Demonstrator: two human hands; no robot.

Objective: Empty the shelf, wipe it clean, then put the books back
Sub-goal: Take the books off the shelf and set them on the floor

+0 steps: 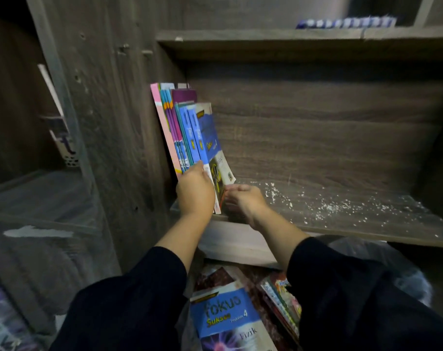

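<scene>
Looking down from the head camera, I see a dark wood shelf [316, 219] running across the middle of the frame, with a short row of books [187, 133] standing upright at its left end, pressed against the side panel [119, 110]. My left hand [195, 191] sits at centre frame, its back toward me and its fingers lying against the bottoms of the spines; I cannot tell whether the fingers curl round a book or only press on it. My right hand [243, 200] is just beside it, to the right, with fingertips pinching the lower edge of the outermost blue-and-white book [211, 145], which leans slightly rightward off the row. Both forearms come up from the bottom of the frame in black sleeves [129, 307]. The shelf board to the right of the hands carries a scatter of white specks [324, 206] reaching toward the right edge of the frame. At lower centre, below the shelf, a blue book reading "Fokus Sukses 4 Fizik" [225, 320] lies flat, with more colourful books [281, 297] beside it, partly hidden by my right sleeve. In the upper right, on the shelf above, a blurred blue-and-white object [344, 22] lies on its side.
</scene>
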